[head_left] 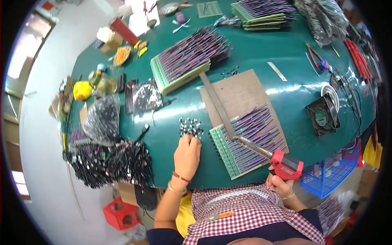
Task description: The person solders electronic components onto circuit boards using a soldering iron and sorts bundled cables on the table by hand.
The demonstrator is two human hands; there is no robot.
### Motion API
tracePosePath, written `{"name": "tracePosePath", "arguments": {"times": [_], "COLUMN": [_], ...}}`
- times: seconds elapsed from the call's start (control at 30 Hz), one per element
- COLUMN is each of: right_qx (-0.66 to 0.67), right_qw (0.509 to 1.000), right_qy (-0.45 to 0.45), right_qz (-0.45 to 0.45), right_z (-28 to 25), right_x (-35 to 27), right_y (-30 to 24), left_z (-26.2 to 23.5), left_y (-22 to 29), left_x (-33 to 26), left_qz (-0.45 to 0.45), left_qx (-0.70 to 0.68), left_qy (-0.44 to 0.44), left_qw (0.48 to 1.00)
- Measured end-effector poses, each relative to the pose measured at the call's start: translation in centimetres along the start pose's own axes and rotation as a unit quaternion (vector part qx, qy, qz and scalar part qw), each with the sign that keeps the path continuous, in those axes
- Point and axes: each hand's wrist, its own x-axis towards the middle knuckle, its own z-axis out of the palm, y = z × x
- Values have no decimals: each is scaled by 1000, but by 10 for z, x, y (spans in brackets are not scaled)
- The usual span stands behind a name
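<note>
Nearest the body, the right hand (279, 184) is wrapped tight round the red pistol grip of a soldering gun (269, 157), held low at the table edge so that its long metal barrel slants up and left, the tip resting at the near left part of a green circuit board (245, 143); that angle looks chosen to keep the wrist steady against the apron. The left hand (187, 154) lies palm down on the green table (261, 65), fingers curled narrow and bunched over a scatter of small black-and-silver parts (190, 126), seemingly picking some up, though whether anything is pinched I cannot tell. The board sits tilted on a brown card sheet (237, 92), its green edge toward the person and rows of purple and pink striped leads fanning away, with a grey metal ruler (218, 106) lying along its left side. Farther off stand stacks of like boards (185, 61), a small black fan (323, 115) and red-handled pliers (316, 57)
</note>
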Motion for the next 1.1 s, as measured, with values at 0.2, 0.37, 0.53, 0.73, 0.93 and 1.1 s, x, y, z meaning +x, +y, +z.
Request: {"name": "tracePosePath", "arguments": {"times": [0.2, 0.37, 0.53, 0.73, 0.93, 1.1], "right_qx": [71, 92, 130, 131, 106, -117], "right_qw": [997, 995, 990, 990, 994, 989], "right_qy": [27, 31, 19, 11, 18, -82], "right_qz": [9, 16, 44, 39, 16, -27], "right_z": [8, 21, 30, 33, 36, 48], "right_x": [3, 9, 10, 8, 11, 17], "right_y": [-7, -9, -5, -8, -5, -7], "left_z": [-7, -13, -7, -13, -15, -25], "left_y": [7, 31, 31, 38, 53, 95], "left_x": [-7, -13, -20, -31, -39, -49], "left_qz": [-2, -38, -23, -54, -82, -5], "left_qx": [-86, -221, -213, -231, -297, -345], "left_qy": [26, 77, 98, 105, 101, 80], "left_qw": [996, 971, 972, 966, 946, 935]}}
